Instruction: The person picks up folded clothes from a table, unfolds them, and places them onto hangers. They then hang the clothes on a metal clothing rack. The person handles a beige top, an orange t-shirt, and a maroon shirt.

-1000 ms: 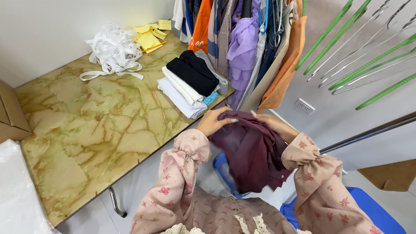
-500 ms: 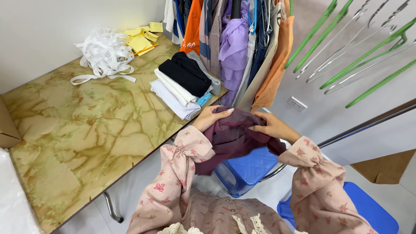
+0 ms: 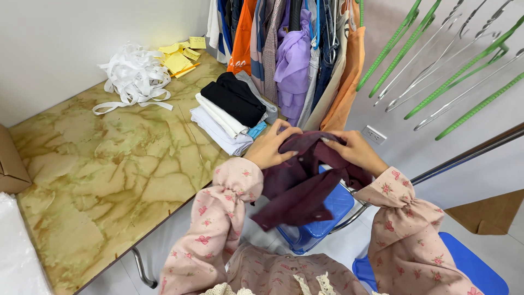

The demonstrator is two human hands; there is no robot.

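We see the maroon garment bunched in mid-air just off the tabletop edge, above a blue stool; the left hand has its grip closed on the upper left fold and the right hand pinches the opposite fold. Its lower part hangs loose, so we judge it could slip down onto the stool or floor if either pinch slackens. A stack of folded clothes lies just beside it and could be brushed askew; hanging clothes crowd behind.
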